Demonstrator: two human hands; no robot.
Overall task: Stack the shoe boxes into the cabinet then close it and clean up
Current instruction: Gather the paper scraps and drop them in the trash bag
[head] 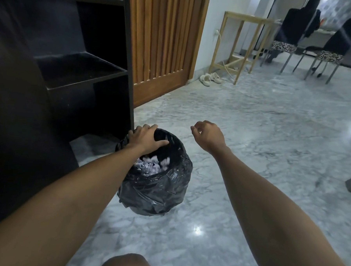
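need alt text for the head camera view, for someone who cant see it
A person's left hand grips the rim of a bin lined with a black bag holding crumpled paper, on a marble floor beside an open dark cabinet. The right hand hovers loosely curled, holding nothing.

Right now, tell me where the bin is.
The bin stands on the marble floor at lower centre-left of the head view, just right of the dark cabinet, with the left hand gripping its rim.

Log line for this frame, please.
left hand grips rim of black bin bag | right hand loosely curled, holds nothing | cabinet open
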